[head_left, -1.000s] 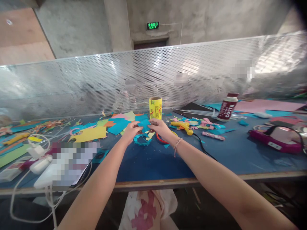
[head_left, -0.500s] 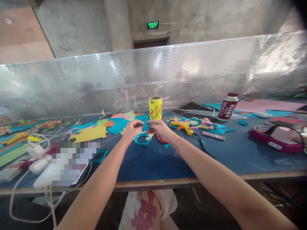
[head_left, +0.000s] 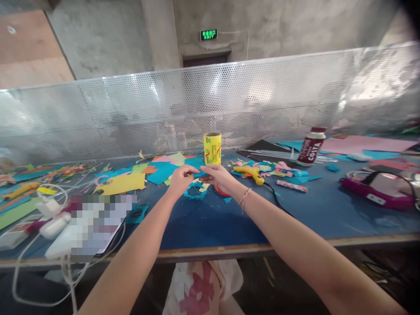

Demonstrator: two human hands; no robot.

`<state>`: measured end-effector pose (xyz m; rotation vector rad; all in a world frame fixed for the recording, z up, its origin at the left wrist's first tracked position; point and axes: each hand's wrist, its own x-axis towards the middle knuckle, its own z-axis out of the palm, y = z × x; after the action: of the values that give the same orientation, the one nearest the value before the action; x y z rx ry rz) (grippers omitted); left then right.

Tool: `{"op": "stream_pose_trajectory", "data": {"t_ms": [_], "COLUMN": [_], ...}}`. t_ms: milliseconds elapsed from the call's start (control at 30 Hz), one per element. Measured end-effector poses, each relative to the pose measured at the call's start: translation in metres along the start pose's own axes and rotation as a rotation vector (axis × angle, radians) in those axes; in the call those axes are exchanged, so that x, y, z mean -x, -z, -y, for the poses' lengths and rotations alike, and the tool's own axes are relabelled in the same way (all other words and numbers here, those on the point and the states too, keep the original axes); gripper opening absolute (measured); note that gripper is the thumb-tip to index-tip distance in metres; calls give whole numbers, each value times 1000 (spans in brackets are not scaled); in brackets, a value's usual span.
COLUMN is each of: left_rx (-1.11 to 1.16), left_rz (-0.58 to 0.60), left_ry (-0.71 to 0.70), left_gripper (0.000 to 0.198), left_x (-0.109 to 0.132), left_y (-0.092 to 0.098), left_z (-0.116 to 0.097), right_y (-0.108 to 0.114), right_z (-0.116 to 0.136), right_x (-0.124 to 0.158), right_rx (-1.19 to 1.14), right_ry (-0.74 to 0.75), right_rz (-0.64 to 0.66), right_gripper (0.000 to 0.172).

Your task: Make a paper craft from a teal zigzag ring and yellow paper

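My left hand (head_left: 183,178) and my right hand (head_left: 215,176) meet above the middle of the table, fingertips almost touching. Both are closed in a pinch on a small piece of blue paper (head_left: 198,173), mostly hidden by the fingers. Just below them lies a ring of blue paper scraps (head_left: 194,191). Part of a red ring-shaped thing (head_left: 220,190) shows under my right hand. Behind the hands stands a yellow tape roll (head_left: 212,148) on its end. To the right rests a yellow glue gun (head_left: 250,173) with a black cord.
A yellow paper sheet (head_left: 122,183) and blue sheets (head_left: 163,172) lie left of centre. At the left front are a phone-like device (head_left: 108,227) and white cables. A brown-labelled bottle (head_left: 311,147) and a purple case (head_left: 380,192) stand right. A perforated metal screen (head_left: 141,113) closes the back.
My fingers have shifted slightly around the blue paper, the left fingertips moving a little to the right. The things on the table have not moved.
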<state>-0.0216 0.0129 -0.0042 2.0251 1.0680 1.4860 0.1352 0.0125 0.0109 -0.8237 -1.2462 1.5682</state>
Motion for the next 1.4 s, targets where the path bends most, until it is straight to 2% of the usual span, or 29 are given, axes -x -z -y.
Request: {"op": "stream_pose_trajectory", "data": {"t_ms": [100, 267, 367, 567, 833, 1033, 1400], "left_rx": [15, 346, 393, 211, 178, 229, 196], "left_rz": [-15, -72, -50, -35, -43, -28, -26], "left_ry": [15, 251, 324, 278, 228, 247, 248], "left_gripper": [23, 20, 20, 27, 26, 22, 22], "left_x": [0, -1, 0, 2, 1, 1, 2], "left_y": [-1, -3, -4, -6, -5, -6, -4], "left_z": [-4, -5, -5, -6, -6, -9, -13], "right_y": [1, 7, 10, 12, 11, 13, 11], "right_z": [-5, -11, -13, -15, -13, -13, -9], "right_x": [-3, -10, -13, -14, -11, -10, -6], "right_rx": [72, 98, 161, 326, 498, 624, 729], "right_ry": [61, 165, 213, 289, 378, 478, 558], "right_rz": [-20, -63, -58, -20, -24, -31, -40], "right_gripper": [3, 8, 14, 17, 16, 16, 16]}}
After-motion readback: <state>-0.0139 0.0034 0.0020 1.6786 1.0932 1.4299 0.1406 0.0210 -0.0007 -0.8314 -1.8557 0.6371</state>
